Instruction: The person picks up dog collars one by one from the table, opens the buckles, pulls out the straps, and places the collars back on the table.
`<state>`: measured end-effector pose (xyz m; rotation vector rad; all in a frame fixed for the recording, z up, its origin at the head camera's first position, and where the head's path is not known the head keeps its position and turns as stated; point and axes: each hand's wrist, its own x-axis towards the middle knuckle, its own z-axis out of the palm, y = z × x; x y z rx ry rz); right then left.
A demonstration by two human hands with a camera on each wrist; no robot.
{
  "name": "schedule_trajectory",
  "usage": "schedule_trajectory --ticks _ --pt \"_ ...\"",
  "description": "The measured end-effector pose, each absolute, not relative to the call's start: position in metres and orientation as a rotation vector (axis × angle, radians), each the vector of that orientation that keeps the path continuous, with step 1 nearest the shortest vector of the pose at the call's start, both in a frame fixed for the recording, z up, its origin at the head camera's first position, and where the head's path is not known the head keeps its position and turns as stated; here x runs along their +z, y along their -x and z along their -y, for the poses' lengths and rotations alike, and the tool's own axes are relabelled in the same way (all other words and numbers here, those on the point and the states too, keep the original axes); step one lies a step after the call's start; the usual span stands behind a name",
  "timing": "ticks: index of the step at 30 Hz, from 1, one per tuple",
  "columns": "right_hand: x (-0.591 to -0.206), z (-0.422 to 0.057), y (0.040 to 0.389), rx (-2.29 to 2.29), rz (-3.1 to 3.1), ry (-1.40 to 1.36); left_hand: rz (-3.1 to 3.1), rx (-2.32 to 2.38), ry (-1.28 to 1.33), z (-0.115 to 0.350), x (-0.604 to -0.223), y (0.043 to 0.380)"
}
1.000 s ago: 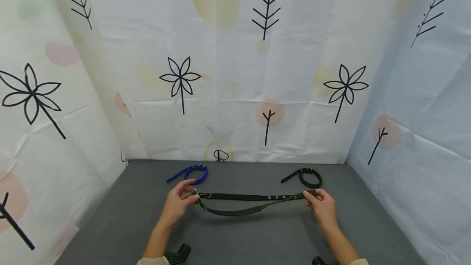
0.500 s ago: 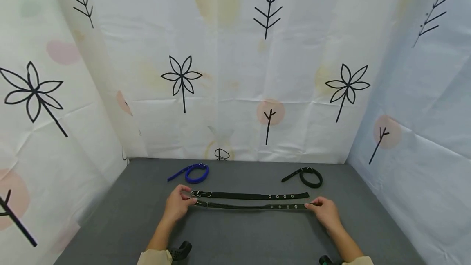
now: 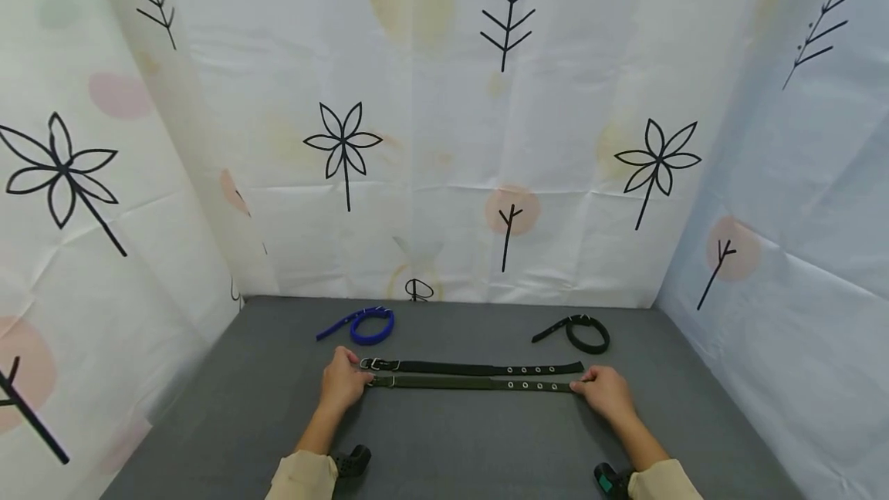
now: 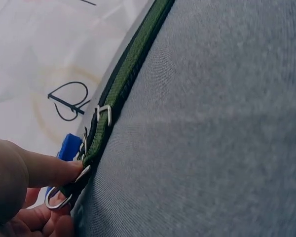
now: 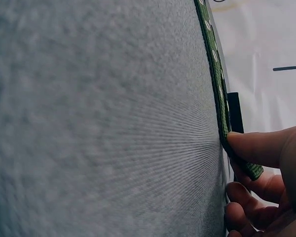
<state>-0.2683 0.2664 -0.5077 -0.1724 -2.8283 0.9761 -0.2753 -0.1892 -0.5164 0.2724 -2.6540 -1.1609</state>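
A green collar (image 3: 444, 383) lies stretched straight across the grey table, its metal eyelets toward the right. My left hand (image 3: 340, 383) pinches its buckle end; in the left wrist view the thumb (image 4: 59, 170) presses beside the metal buckle and ring (image 4: 56, 200). At the other end, my right hand (image 3: 606, 392) pinches the strap tip, which pokes out below the thumb (image 5: 256, 147) in the right wrist view. Just behind and parallel lies a black collar (image 3: 444, 368), also straight, with its buckle at the left.
Farther back, a blue collar (image 3: 371, 326) lies coiled at the left and a dark coiled collar (image 3: 587, 335) at the right. Patterned white cloth walls (image 3: 444, 253) rise behind and beside the grey table (image 3: 472, 446).
The green collar has come down from a sagging, raised loop in front of the black one to lie straight and flat, close alongside it. Both hands have lowered with it.
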Motion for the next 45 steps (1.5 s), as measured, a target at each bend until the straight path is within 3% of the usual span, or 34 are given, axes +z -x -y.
schedule_trajectory --ticks 16,33,45 --pt "-0.503 -0.285 0.274 0.94 2.878 0.091 2.658 -1.138 -0.168 0.2 -0.523 0.278" --pt "-0.497 -0.301 0.327 0.976 2.586 0.144 2.646 -1.255 -0.218 0.204 -0.52 0.277" --pt "-0.506 -0.318 0.351 1.048 2.812 0.107 2.64 -1.282 -0.219 0.205 -0.522 0.278"
